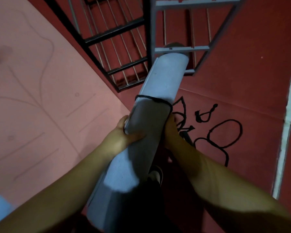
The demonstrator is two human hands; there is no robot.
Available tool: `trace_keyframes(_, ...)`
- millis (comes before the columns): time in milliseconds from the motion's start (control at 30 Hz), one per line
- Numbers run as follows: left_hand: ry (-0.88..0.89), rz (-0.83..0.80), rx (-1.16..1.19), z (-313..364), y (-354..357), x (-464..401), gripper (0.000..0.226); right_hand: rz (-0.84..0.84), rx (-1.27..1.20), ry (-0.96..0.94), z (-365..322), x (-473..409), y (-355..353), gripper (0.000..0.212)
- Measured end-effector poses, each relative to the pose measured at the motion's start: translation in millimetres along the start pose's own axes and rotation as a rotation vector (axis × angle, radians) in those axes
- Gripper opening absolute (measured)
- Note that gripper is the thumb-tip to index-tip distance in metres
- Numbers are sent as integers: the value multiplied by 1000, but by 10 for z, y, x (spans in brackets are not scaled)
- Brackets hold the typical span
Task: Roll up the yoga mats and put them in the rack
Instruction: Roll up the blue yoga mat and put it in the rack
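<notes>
Head view, both hands (left hand, right hand) gripping rolled mat

no readable text, labels or numbers anywhere

Head camera looks steeply down – close over the forearms – toward the floor.

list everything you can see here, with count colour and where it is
rolled mat: 1, pale blue, centre, far end at the grey rack
cord: 1, black, looped round the rolled mat
loose cords: several, black, on the red floor at right
flat mat: 1, pink, on the floor at left
grey rack: 1, top centre
black rack: 1, left of the grey one
shoe: 1, black and white, under the roll
left hand: grips the roll
right hand: grips the roll
</notes>
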State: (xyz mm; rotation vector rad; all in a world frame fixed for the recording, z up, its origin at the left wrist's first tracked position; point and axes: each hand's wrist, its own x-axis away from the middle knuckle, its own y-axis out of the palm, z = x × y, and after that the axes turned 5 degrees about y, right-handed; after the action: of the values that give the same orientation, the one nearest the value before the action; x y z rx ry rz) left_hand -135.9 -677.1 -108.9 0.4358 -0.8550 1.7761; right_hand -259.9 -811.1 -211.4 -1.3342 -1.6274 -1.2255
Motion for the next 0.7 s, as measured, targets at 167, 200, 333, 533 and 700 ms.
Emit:
trace_keyframes(167, -20, 47, 100, -264, -104, 256, 97, -23, 41, 23, 317, 89, 153, 67)
trace_keyframes(200, -23, 49, 113, -287, -111, 270, 95, -19, 60, 35, 351, 103, 154, 72)
trace_keyframes(333, 3, 36, 51, -166, -59, 171, 106, -54, 14, -4, 221, 8, 87, 62)
trace_keyframes(533, 39, 30, 84, 60, 48, -61, 87, -96, 80, -160, -302, 63, 27, 52)
trace_keyframes(700, 120, 26, 240, 351, 194, -228, 86, -177, 30, -196, -790, 47, 115, 49)
